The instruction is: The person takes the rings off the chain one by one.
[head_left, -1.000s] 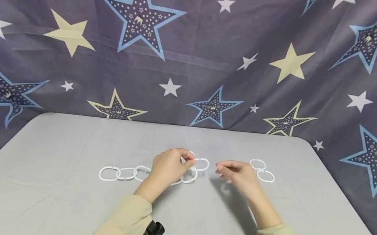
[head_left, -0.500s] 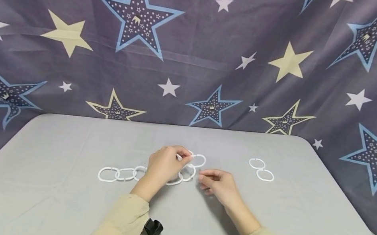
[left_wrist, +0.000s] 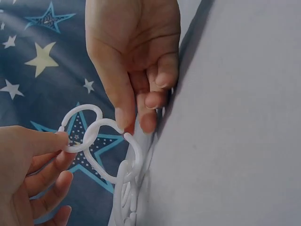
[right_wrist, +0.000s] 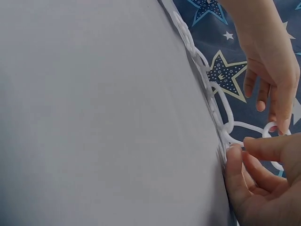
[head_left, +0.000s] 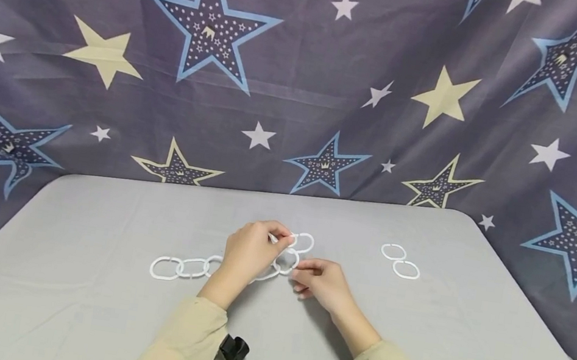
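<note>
A chain of white plastic links runs across the table, its right end lifted. My left hand pinches the end link between thumb and forefinger; in the left wrist view its other fingers hang loosely. From the right, my right hand has its thumb and forefinger on the neighbouring link, pinching it near its small gap. Part of the chain is hidden behind my left wrist in the head view. In the right wrist view, the links trail off toward the upper left.
To the right on the grey-covered table lie two loose white links that touch or overlap. A dark cloth with stars hangs behind the table's back edge. Each wrist carries a small black camera.
My right hand has moved left from beside the two loose links to the chain, where it now touches a link. My left hand has shifted slightly left with the end link.
</note>
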Tool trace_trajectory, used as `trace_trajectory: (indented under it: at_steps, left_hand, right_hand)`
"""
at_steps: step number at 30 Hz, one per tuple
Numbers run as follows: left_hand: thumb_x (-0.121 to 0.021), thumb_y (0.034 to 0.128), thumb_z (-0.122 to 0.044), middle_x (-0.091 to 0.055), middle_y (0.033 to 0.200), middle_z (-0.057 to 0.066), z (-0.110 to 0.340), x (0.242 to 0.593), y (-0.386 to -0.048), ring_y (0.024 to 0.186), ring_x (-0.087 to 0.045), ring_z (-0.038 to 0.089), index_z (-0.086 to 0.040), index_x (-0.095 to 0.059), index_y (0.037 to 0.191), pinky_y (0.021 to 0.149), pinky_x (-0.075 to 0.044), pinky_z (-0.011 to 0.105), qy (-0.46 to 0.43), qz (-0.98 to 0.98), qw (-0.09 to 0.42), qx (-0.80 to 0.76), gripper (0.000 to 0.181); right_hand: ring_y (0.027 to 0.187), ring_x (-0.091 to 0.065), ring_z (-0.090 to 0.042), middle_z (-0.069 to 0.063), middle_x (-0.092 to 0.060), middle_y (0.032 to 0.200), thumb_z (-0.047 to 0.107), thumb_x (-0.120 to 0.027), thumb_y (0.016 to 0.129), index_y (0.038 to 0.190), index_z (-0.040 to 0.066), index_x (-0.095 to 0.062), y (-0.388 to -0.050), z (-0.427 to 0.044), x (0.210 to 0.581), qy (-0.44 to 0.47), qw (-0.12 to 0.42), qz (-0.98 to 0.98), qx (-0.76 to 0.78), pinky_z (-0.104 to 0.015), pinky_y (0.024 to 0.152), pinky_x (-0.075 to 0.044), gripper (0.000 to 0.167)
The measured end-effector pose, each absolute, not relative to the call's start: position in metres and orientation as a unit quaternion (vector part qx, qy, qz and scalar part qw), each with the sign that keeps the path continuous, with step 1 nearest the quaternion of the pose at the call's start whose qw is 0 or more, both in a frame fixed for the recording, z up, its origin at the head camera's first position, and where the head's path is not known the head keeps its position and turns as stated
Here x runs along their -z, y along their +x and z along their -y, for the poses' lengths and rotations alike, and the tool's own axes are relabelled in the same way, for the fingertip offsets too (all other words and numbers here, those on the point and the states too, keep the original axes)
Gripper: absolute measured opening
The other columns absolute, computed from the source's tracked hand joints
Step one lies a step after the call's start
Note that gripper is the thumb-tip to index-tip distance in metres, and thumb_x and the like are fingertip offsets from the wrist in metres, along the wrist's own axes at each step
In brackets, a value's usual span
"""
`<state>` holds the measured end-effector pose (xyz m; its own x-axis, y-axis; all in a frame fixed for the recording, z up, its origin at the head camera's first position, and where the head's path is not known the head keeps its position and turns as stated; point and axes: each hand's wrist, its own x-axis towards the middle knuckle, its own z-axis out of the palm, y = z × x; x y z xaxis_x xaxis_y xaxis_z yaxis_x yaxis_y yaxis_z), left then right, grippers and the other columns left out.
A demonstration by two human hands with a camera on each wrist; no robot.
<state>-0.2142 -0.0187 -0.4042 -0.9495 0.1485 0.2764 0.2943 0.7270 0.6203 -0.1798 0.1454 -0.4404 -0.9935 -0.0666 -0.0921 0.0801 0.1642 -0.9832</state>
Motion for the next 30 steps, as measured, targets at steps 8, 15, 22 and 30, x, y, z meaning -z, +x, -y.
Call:
trace_trajectory:
  at_steps: [8,15,22,30]
  left_hand:
    - [-0.073,0.0891,-0.038,-0.069,0.077,-0.012,0.022,0.399,-0.218,0.066,-0.06,0.009,-0.027,-0.077,0.095,0.06,-0.044,0.034,-0.12,0.923,0.107,0.35,0.013]
    - [-0.073,0.0894,-0.037,-0.069,0.077,-0.011,0.026,0.395,-0.22,0.066,-0.059,0.008,-0.027,-0.077,0.096,0.06,-0.044,0.034,-0.114,0.922,0.106,0.355,0.012]
    - [-0.073,0.0895,-0.037,-0.07,0.079,-0.01,0.029,0.394,-0.222,0.067,-0.059,0.008,-0.026,-0.077,0.098,0.062,-0.045,0.034,-0.112,0.922,0.098,0.357,0.014]
    - [-0.072,0.0901,-0.038,-0.071,0.084,-0.012,0.036,0.396,-0.226,0.071,-0.061,0.007,-0.027,-0.077,0.096,0.065,-0.046,0.034,-0.134,0.926,0.08,0.343,0.013]
  right_hand:
    - [0.054,-0.061,-0.011,-0.015,-0.069,0.075,-0.003,-0.067,0.086,0.101,-0.017,-0.065,-0.186,-0.134,0.44,0.01,0.071,-0.748,0.66,-0.027,0.055,-0.056,0.02]
    - [0.053,-0.06,-0.01,-0.018,-0.07,0.078,-0.003,-0.067,0.087,0.101,-0.018,-0.065,-0.189,-0.13,0.439,0.018,0.073,-0.739,0.669,-0.027,0.055,-0.056,0.02]
    - [0.056,-0.061,-0.01,-0.012,-0.068,0.078,-0.003,-0.067,0.088,0.105,-0.017,-0.064,-0.187,-0.132,0.439,0.036,0.063,-0.729,0.681,-0.025,0.058,-0.056,0.022]
    - [0.058,-0.062,-0.01,-0.014,-0.068,0.082,0.0,-0.068,0.09,0.106,-0.014,-0.066,-0.188,-0.131,0.434,0.052,0.043,-0.721,0.689,-0.025,0.06,-0.056,0.021]
